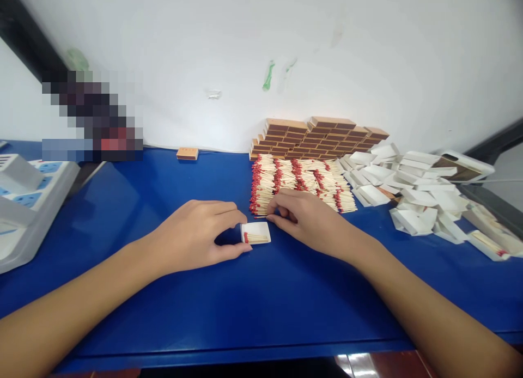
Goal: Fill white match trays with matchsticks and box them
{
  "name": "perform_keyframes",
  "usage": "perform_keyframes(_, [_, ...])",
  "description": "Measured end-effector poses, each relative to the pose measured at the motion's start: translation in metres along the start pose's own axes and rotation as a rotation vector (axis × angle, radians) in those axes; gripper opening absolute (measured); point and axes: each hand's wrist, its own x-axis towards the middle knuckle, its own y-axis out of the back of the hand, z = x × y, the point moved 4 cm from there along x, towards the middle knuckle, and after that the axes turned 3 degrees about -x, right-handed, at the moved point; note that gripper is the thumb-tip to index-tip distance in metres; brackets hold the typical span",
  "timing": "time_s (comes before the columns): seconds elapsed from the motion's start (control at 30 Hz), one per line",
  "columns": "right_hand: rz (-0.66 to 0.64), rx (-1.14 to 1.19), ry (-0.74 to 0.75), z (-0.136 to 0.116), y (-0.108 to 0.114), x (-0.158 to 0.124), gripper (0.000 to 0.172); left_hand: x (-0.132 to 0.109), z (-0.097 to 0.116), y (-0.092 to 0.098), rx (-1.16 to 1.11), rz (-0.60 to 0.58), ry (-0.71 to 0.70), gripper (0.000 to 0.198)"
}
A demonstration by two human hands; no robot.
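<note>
My left hand (204, 233) grips a small white matchbox tray (257, 227) by its left end, thumb at the near side and index finger at the far side. A few red-headed matches (257, 238) lie along the tray's near side. At the front edge of a large heap of matches (302, 176), my right hand (300, 217) has its thumb and index finger pinched on a single match (260, 217), its red head pointing left. The other fingers of that hand are curled and partly hidden.
Brown-sided matchboxes (310, 138) are stacked against the wall behind the heap. One more matchbox (187, 153) lies left of them. White empty trays (412, 195) pile up at the right, near a tray of matches (488, 245) and a phone (466, 164). White-and-blue equipment (36, 203) stands left.
</note>
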Motion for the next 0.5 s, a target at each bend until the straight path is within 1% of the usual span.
perform_keyframes(0.2, [-0.018, 0.01, -0.001, -0.0009, 0.0019, 0.0009, 0.01, 0.0007, 0.0001, -0.001, -0.006, -0.003, 0.0, 0.02])
perform_keyframes(0.5, [-0.005, -0.006, -0.001, -0.0016, 0.0001, 0.0021, 0.011, -0.0003, -0.0003, -0.001, -0.005, -0.007, 0.002, 0.02])
